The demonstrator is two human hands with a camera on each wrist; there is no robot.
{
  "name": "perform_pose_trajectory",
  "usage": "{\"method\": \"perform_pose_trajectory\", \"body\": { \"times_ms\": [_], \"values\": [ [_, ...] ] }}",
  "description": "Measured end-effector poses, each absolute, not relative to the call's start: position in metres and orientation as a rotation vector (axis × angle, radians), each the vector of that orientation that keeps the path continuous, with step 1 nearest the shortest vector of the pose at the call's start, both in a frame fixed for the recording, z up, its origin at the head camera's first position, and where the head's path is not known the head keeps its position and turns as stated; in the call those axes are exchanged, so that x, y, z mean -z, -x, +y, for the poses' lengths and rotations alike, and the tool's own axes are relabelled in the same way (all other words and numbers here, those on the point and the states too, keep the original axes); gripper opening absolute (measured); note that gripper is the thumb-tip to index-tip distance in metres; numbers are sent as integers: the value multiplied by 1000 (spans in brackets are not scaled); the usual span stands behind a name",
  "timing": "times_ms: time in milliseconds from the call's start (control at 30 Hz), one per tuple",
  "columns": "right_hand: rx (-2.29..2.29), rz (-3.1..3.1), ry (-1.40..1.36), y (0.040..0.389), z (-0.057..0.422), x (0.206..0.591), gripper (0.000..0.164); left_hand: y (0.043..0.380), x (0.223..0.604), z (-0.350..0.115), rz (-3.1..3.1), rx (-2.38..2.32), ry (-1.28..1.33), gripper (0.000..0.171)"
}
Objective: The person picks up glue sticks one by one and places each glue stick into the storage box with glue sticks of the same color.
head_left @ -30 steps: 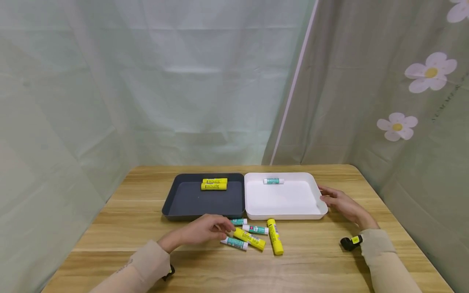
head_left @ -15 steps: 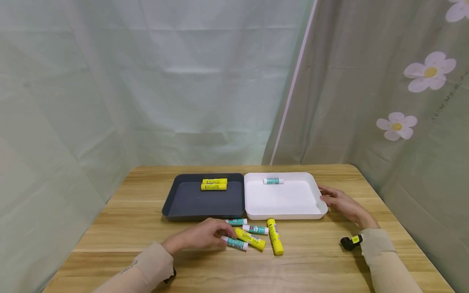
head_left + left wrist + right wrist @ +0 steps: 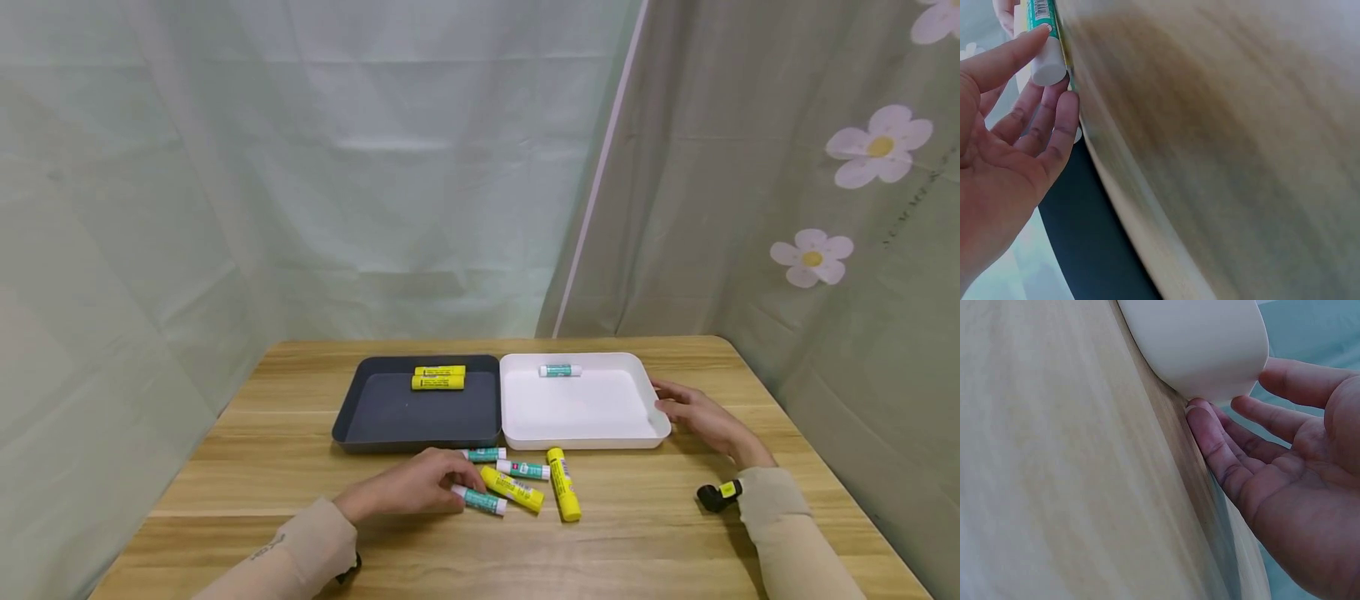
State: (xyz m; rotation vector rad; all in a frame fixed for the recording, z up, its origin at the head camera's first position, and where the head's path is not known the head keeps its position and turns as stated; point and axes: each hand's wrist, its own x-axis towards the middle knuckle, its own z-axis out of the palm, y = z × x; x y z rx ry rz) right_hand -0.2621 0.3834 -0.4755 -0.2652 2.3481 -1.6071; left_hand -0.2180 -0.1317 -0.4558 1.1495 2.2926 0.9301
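My left hand [image 3: 420, 483] is at the left end of the loose group of glue sticks in front of the trays. Its thumb and fingers pinch the white end of a green-and-white glue stick [image 3: 483, 501]; the left wrist view shows the thumb on this glue stick [image 3: 1049, 59]. Beside it lies a yellow glue stick [image 3: 512, 489]. My right hand [image 3: 705, 422] touches the right side of the white tray [image 3: 585, 443], its fingertips against the tray's outer wall [image 3: 1210, 350] in the right wrist view.
A dark grey tray [image 3: 375, 421] with two yellow glue sticks [image 3: 438, 382] adjoins the white tray, which holds one green-and-white glue stick [image 3: 559, 371]. Two more green-and-white sticks, one nearest the trays [image 3: 487, 455], and an upright-pointing yellow glue stick [image 3: 564, 485] lie on the wooden table [image 3: 630, 533].
My left hand has come down and slightly right, onto the front green-and-white glue stick, and now pinches its end. That stick has shifted slightly. The right hand stays at the white tray.
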Motion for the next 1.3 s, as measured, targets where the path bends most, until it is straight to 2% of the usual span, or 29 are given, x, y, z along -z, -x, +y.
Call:
{"method": "perform_pose_trajectory", "body": {
  "times_ms": [767, 1300],
  "values": [
    [1602, 2348, 264, 261, 383, 474, 71, 222, 437, -133, 2290, -1069, -1092, 27],
    [1615, 2345, 279, 261, 383, 474, 70, 226, 426, -112, 2365, -1064, -1121, 29]
  ]
}}
